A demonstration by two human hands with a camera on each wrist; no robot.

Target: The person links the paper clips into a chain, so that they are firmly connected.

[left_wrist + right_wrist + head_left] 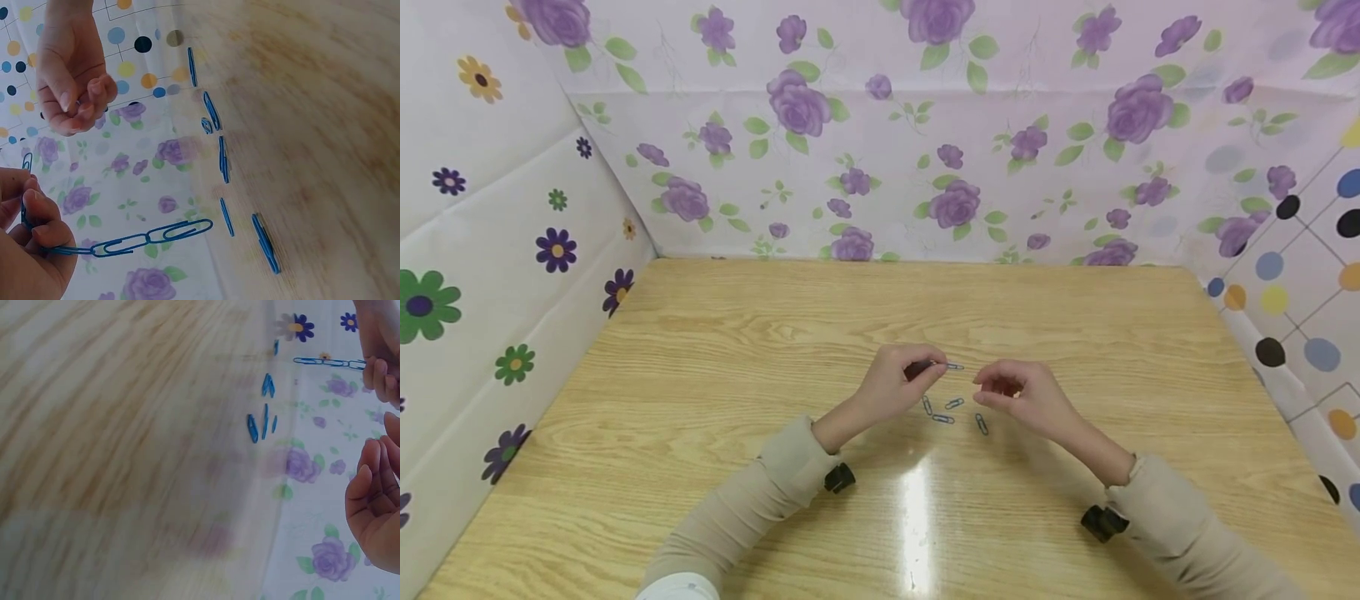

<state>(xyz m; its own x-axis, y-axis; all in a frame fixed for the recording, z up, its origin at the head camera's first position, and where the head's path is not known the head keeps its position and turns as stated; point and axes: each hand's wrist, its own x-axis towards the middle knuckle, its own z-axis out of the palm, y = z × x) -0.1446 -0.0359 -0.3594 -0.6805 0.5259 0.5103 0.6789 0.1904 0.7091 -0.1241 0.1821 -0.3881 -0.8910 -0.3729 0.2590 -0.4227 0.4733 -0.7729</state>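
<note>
My left hand (904,379) pinches a chain of blue paper clips (150,239) between thumb and fingers. Two linked clips hang out from the hand in the left wrist view, and another clip end (27,161) sticks out by the fingertips; the links between are hidden in the grip. Facing it to the right is my right hand (1026,396), its fingers loosely bent, thumb and fingertips apart, with nothing seen between them. Below the two hands, several loose blue paper clips (943,419) lie scattered on the wooden table (760,333).
A purple-flowered cloth (865,142) stands behind the table's far edge. Flower-patterned sheeting (490,250) borders the left side, and dotted sheeting (1300,292) the right. Dark clips (839,477) sit on the sleeves near both wrists.
</note>
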